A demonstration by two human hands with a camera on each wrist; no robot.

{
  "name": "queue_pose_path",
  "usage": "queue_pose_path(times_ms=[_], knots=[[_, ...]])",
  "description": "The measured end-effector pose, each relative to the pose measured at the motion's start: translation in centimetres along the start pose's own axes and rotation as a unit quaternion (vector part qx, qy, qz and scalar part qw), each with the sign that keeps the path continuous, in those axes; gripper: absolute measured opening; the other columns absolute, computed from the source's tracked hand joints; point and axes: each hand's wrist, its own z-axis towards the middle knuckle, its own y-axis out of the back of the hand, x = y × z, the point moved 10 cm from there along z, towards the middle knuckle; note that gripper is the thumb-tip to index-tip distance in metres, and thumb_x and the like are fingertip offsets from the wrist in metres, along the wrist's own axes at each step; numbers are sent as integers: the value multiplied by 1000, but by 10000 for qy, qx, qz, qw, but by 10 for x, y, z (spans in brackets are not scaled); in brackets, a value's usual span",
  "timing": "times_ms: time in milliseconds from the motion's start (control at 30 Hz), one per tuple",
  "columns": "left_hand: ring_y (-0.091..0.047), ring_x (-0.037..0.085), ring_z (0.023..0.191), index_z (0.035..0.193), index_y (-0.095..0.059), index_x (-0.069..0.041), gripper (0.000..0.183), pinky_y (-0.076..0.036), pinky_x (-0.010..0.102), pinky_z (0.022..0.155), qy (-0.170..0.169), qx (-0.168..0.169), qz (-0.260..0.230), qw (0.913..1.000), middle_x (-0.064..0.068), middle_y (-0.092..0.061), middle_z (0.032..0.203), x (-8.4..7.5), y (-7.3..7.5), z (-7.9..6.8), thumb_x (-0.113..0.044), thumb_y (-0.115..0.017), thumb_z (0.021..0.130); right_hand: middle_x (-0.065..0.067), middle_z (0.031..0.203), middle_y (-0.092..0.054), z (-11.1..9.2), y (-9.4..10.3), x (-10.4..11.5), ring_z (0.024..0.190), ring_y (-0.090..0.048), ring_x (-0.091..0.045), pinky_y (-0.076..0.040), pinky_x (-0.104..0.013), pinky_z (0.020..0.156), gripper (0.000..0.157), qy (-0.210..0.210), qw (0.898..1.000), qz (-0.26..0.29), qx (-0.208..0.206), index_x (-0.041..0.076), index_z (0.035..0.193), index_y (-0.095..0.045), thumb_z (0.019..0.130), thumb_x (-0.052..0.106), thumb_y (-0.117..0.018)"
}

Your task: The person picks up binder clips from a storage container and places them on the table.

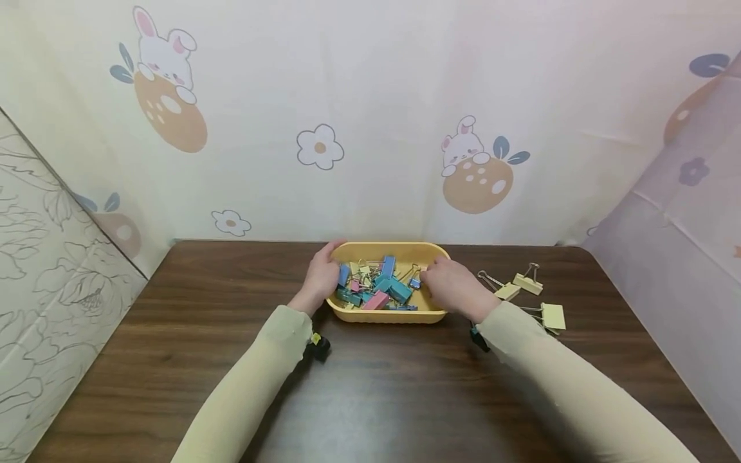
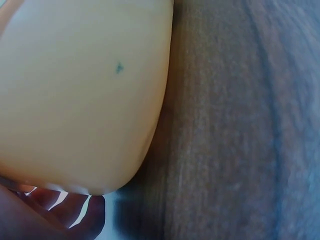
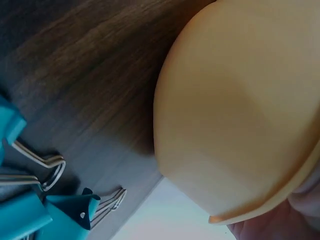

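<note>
A yellow plastic tray (image 1: 389,316) stands on the table, with blue, teal, pink and yellow binder clips (image 1: 399,290) heaped mostly toward its left and middle. My left hand (image 1: 321,278) grips the tray's left end. Its fingers (image 2: 90,220) show against the outside of the tray in the left wrist view. Over the right end, my right hand (image 1: 454,288) reaches inside, close to a small blue binder clip (image 1: 415,283). Its fingertips are hidden in the head view. The right wrist view shows only part of that hand (image 3: 272,222) beyond the tray rim.
Several pale yellow binder clips (image 1: 552,316) lie on the table right of the tray, partly behind the right sleeve. Teal binder clips (image 3: 65,215) appear beside the tray in the right wrist view. A patterned curtain (image 1: 370,180) hangs behind the dark wood table (image 1: 370,386).
</note>
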Motion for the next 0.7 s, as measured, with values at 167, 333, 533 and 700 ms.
queue_pose_path(times_ms=[167, 333, 533, 700], knots=[[-43, 26, 135, 147, -47, -20, 48, -34, 50, 111, 31, -9, -8, 10000, 5, -47, 149, 1, -1, 0, -6, -36, 103, 0, 69, -55, -2, 4, 1, 74, -48, -23, -46, -37, 66, 15, 21, 9997, 176, -179, 11, 74, -67, 81, -2, -66], [-43, 26, 135, 147, -47, -21, 48, -34, 50, 111, 70, 44, -55, 10000, 5, -46, 149, 0, -1, 0, -6, -36, 103, 0, 74, -59, -3, 5, 0, 75, -52, -22, -50, -39, 71, 17, 15, 9989, 398, -257, 11, 79, -74, 80, -4, -65], [-45, 26, 133, 147, -47, -21, 48, -35, 50, 110, 61, 9, -103, 9999, 4, -48, 147, 1, -1, 0, -6, -36, 103, 2, 77, -55, -8, 7, -3, 71, -51, -18, -51, -37, 68, 15, 19, 9951, 854, -502, 13, 81, -75, 81, 0, -68], [-46, 25, 132, 147, -46, -21, 48, -35, 51, 110, 69, 19, -64, 10000, 4, -48, 147, 1, -2, 1, -7, -36, 103, 5, 84, -53, -18, 15, -9, 72, -53, -13, -51, -33, 68, 6, 58, 9859, 1306, -1041, 15, 87, -76, 85, 10, -77]])
